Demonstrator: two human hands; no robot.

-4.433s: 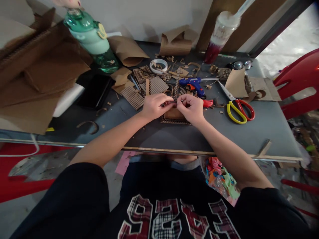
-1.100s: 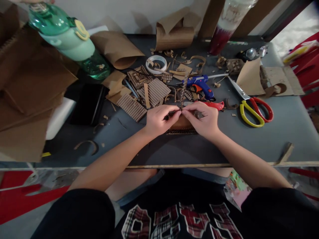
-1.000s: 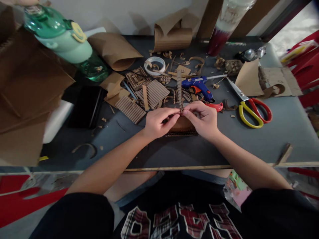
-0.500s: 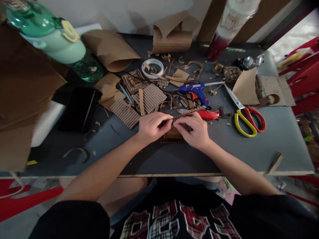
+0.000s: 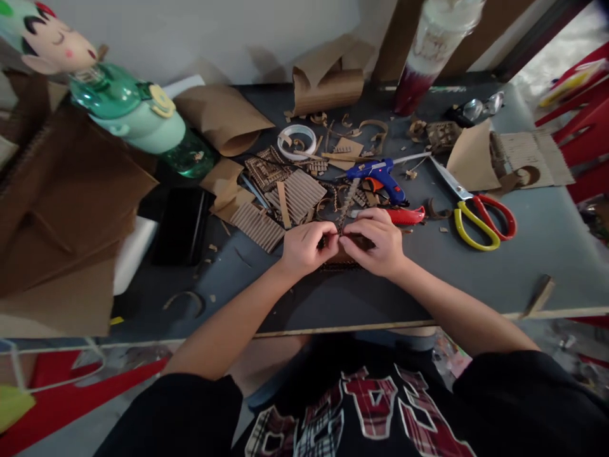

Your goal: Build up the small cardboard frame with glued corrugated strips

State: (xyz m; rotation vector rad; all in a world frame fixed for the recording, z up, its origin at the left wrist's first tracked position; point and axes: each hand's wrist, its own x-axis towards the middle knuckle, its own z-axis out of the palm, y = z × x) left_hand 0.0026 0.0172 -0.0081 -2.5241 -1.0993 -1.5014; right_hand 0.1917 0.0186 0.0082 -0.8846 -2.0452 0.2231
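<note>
My left hand [image 5: 308, 249] and my right hand [image 5: 375, 244] meet fingertip to fingertip near the front of the table. Both are closed in a pinch on a narrow corrugated cardboard strip [image 5: 350, 198], whose free end sticks up and away from me. Under the fingers lies a brown cardboard piece [image 5: 341, 259] with a ridged edge, mostly hidden by the hands. Just beyond my right hand is a red-handled cutter [image 5: 407, 216]. A blue glue gun [image 5: 375, 174] lies behind it, and ridged cardboard sheets [image 5: 304, 195] are to the left.
Yellow-and-red-handled scissors [image 5: 480, 219] lie at the right. A white tape roll [image 5: 297, 142] sits among cardboard scraps. A black phone-like object [image 5: 179, 225], a green bottle [image 5: 143, 120] and large cardboard [image 5: 61, 241] occupy the left. A tall cup with red liquid [image 5: 425, 63] stands at the back.
The cardboard strip has swung from lying rightward over my right hand to pointing away from me. My fingertips stay together. The view has shifted, showing more of the left side.
</note>
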